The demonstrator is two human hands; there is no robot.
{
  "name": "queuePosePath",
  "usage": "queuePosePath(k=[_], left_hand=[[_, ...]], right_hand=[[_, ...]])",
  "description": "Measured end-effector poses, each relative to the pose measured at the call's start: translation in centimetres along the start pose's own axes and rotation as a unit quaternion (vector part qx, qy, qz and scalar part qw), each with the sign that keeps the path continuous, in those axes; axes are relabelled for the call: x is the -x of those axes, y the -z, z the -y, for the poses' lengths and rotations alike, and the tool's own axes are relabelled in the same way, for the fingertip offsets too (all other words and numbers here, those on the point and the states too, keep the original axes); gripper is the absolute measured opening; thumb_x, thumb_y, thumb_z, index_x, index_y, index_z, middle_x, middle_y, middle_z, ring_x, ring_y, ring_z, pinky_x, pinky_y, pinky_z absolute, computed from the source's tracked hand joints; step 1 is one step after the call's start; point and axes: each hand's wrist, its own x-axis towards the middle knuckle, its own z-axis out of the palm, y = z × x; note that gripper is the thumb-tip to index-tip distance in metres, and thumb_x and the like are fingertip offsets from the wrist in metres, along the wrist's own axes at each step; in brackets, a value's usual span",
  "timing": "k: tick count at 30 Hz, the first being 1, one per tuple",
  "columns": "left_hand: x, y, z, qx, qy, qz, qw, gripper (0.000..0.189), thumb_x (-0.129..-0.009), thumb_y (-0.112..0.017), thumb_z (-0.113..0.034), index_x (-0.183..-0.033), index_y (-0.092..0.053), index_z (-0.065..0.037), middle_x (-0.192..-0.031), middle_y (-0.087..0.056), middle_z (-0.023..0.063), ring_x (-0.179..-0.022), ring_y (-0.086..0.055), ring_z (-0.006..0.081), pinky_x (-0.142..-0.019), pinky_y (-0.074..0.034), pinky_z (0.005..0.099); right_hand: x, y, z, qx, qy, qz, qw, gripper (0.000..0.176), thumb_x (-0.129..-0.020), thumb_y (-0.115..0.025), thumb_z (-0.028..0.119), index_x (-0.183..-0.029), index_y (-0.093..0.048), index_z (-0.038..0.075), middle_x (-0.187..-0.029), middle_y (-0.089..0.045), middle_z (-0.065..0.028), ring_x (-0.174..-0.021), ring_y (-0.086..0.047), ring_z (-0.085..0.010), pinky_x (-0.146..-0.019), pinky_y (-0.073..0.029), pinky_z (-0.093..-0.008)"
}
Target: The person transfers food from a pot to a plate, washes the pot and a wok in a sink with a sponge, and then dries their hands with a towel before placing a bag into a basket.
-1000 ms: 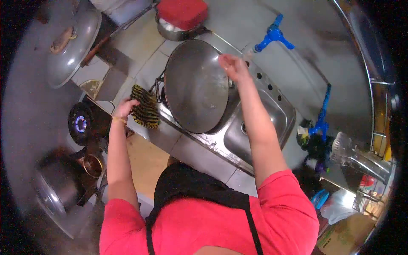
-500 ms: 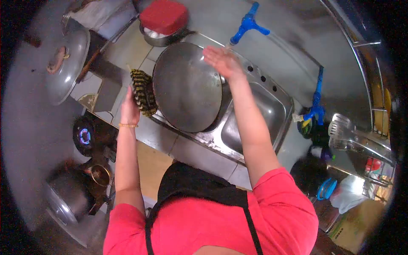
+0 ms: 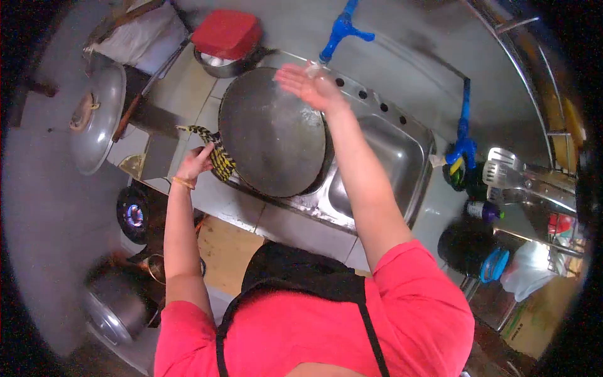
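Observation:
A large grey wok [image 3: 270, 144] sits over the left part of the steel sink. At its left rim, my left hand [image 3: 196, 162] grips a yellow-and-black patterned cloth [image 3: 221, 162], whose upper end sticks out past the fingers. Whether the cloth also grips a wok handle is hidden. My right hand [image 3: 311, 87] is stretched flat above the wok's far right side, fingers extended, just below the blue faucet [image 3: 342, 34]. What looks like splashing water shows in the wok beneath it.
A sink basin [image 3: 377, 163] lies right of the wok. Beyond the wok stands a pot [image 3: 220, 68] with a red container [image 3: 227, 34] on top. At left are a lit burner [image 3: 134, 215], a large lid [image 3: 100, 119] and a dark pot [image 3: 122, 298]. Slotted turners [image 3: 502, 169] hang at right.
My left hand has turned, and the cloth is now bunched in its fingers instead of spread upright. My right hand has shifted left, farther over the wok. The camera view has moved slightly.

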Motion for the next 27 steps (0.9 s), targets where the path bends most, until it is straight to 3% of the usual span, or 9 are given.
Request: queuePosePath(k=[3, 5, 12, 16, 18, 20, 23, 26, 27], left_hand=[[-1.1, -0.9, 1.2, 0.047, -0.043, 0.016, 0.998, 0.041, -0.077, -0.063, -0.029, -0.102, -0.055, 0.002, -0.082, -0.058, 0.0037, -0.074, -0.053, 0.0101, -0.069, -0.043, 0.0223], [-0.7, -3.7, 0.0, 0.152, -0.245, -0.027, 0.957, 0.036, -0.077, -0.062, -0.023, -0.099, -0.056, 0.005, -0.087, -0.06, 0.0067, -0.078, -0.054, 0.0113, -0.071, -0.042, 0.0233], [4.4, -7.1, -11.2, 0.164, -0.193, -0.018, 0.967, 0.021, -0.075, -0.061, -0.013, -0.085, -0.058, 0.005, -0.077, -0.061, 0.007, -0.067, -0.057, 0.0128, -0.063, -0.045, 0.0245], [9.1, -4.3, -14.3, 0.134, -0.201, -0.034, 0.97, 0.02, -0.075, -0.06, -0.015, -0.08, -0.057, 0.004, -0.073, -0.059, 0.0065, -0.061, -0.055, 0.0123, -0.055, -0.044, 0.0243], [12.6, -2.6, -15.8, 0.13, -0.216, -0.08, 0.964, 0.022, -0.075, -0.06, -0.018, -0.082, -0.057, 0.003, -0.076, -0.059, 0.0071, -0.062, -0.055, 0.0128, -0.056, -0.044, 0.0252], [15.0, -0.6, -16.5, 0.154, -0.231, -0.109, 0.955, 0.023, -0.075, -0.059, -0.019, -0.085, -0.058, 0.001, -0.079, -0.059, 0.0081, -0.065, -0.056, 0.0136, -0.059, -0.046, 0.0258], [18.8, 1.9, -17.5, 0.167, -0.24, -0.111, 0.95, 0.03, -0.08, -0.052, -0.024, -0.1, -0.054, -0.001, -0.087, -0.061, 0.0092, -0.072, -0.061, 0.0192, -0.062, -0.052, 0.0305], [21.2, 2.2, -18.1, 0.203, -0.267, -0.141, 0.931, 0.029, -0.081, -0.053, -0.024, -0.099, -0.055, -0.002, -0.087, -0.061, 0.0089, -0.072, -0.061, 0.0183, -0.062, -0.051, 0.0296], [21.5, 2.3, -18.1, 0.226, -0.26, -0.163, 0.925, 0.028, -0.081, -0.053, -0.024, -0.099, -0.055, -0.002, -0.087, -0.061, 0.0091, -0.072, -0.061, 0.0182, -0.063, -0.051, 0.0293]], right_hand=[[0.6, -1.1, -0.6, 0.021, 0.015, -0.031, 0.999, 0.056, -0.087, -0.038, 0.042, -0.119, -0.041, -0.004, -0.124, -0.042, -0.0196, -0.117, -0.04, -0.0305, -0.098, -0.032, -0.0408], [0.7, -1.2, -0.9, 0.036, 0.042, -0.067, 0.996, 0.056, -0.087, -0.038, 0.044, -0.116, -0.045, -0.004, -0.122, -0.046, -0.0192, -0.115, -0.043, -0.0305, -0.097, -0.033, -0.0413], [0.7, -1.5, 0.1, 0.036, 0.058, -0.026, 0.997, 0.055, -0.09, -0.031, 0.043, -0.11, -0.051, -0.004, -0.112, -0.054, -0.0187, -0.106, -0.051, -0.0318, -0.094, -0.037, -0.0436], [1.1, 0.2, -1.5, 0.076, -0.086, 0.025, 0.993, 0.05, -0.089, -0.039, 0.037, -0.118, -0.045, -0.002, -0.12, -0.049, -0.017, -0.113, -0.046, -0.0284, -0.096, -0.034, -0.0421], [1.5, 2.1, -3.7, 0.298, -0.087, -0.235, 0.921, 0.054, -0.087, -0.04, 0.043, -0.121, -0.045, 0.0, -0.121, -0.049, -0.0134, -0.112, -0.046, -0.0263, -0.095, -0.034, -0.0381], [2.8, 2.9, -5.2, 0.411, -0.094, -0.324, 0.847, 0.055, -0.086, -0.042, 0.043, -0.121, -0.045, 0.001, -0.12, -0.05, -0.0127, -0.11, -0.047, -0.0255, -0.093, -0.033, -0.0383], [0.1, 11.0, -9.6, 0.554, -0.035, -0.33, 0.763, 0.053, -0.086, -0.043, 0.043, -0.114, -0.05, -0.001, -0.115, -0.052, -0.0149, -0.104, -0.05, -0.0271, -0.091, -0.036, -0.036], [-1.6, 8.7, -9.3, 0.474, -0.064, -0.333, 0.812, 0.053, -0.086, -0.041, 0.045, -0.113, -0.051, 0.0, -0.115, -0.052, -0.0171, -0.105, -0.049, -0.0272, -0.088, -0.038, -0.0371], [-4.2, 9.9, -10.2, 0.342, -0.084, -0.381, 0.855, 0.051, -0.087, -0.04, 0.044, -0.11, -0.053, 0.0, -0.111, -0.054, -0.0204, -0.105, -0.051, -0.0293, -0.085, -0.042, -0.0394]])
